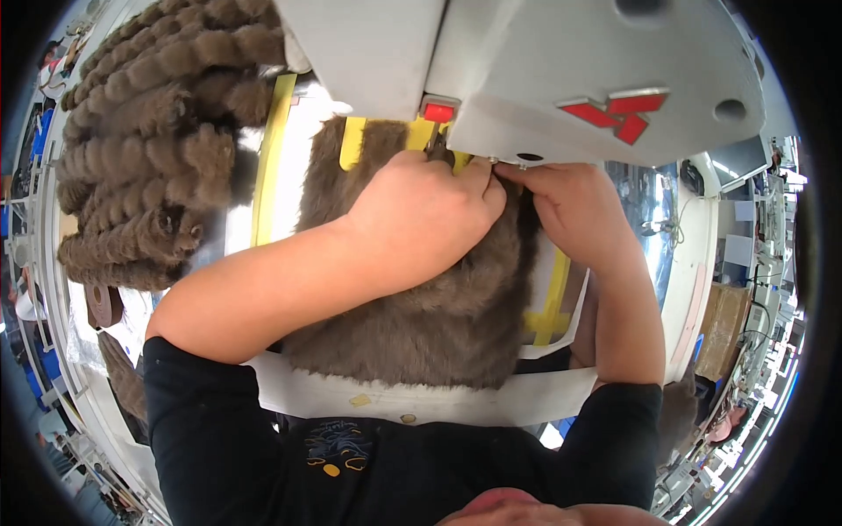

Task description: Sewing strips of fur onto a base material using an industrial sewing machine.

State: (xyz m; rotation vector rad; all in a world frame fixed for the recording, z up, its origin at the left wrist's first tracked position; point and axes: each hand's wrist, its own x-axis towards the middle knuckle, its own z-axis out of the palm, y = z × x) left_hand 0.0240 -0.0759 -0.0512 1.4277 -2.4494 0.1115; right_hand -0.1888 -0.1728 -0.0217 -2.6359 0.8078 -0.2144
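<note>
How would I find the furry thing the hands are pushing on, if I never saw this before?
Start at the big grey sewing machine at the top. Just under it, the left hand and right hand press on a flat brown fur piece. Unlike the heap of rolled fur pieces at the left, it lies spread out, over yellow strips.

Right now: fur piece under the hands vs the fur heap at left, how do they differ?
The fur piece lies flat on the white table under the sewing machine head; the fur heap is bunched in rolled folds. The left hand and right hand press on the fur piece; nothing touches the fur heap. Both are brown plush.
</note>
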